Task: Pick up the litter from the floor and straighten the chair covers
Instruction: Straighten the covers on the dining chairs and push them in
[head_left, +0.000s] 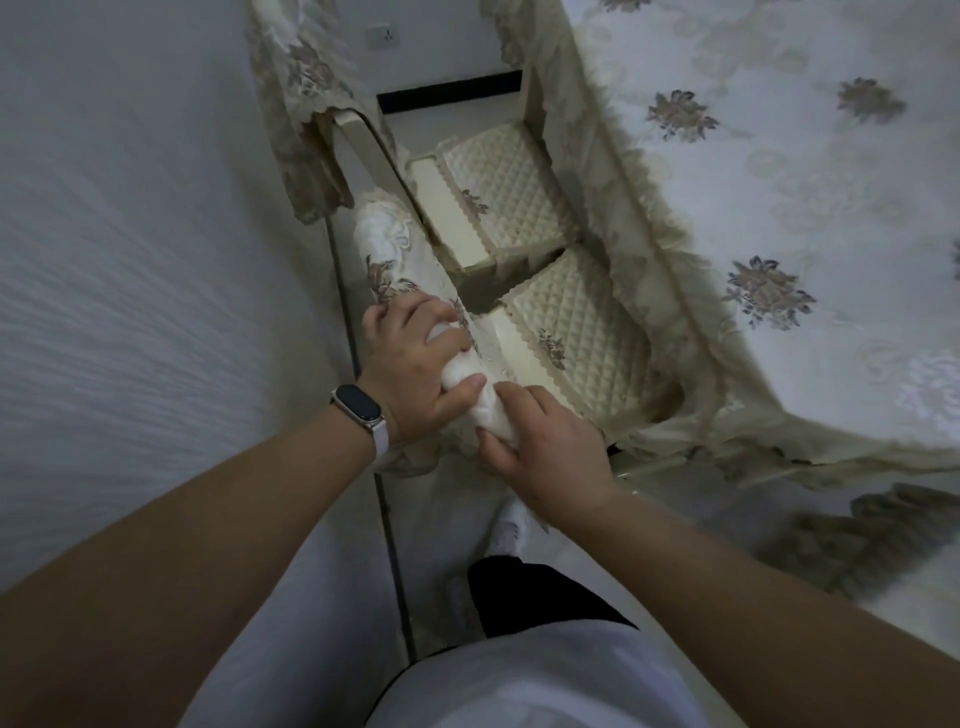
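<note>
Head view: left hand (415, 364) and right hand (545, 452) both clenched around the bunched chair cover (395, 260) atop the chairback.

Two chairs (519, 208) tucked beside table (779, 208), wall (130, 208) left; farther chair's cover (301, 104) seemingly askew.

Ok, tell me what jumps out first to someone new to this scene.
Both hands, left hand and right hand, grip the white embroidered chair cover on the near chair's back at centre. To the right, a flowered tablecloth drapes over two quilted seat cushions.
</note>
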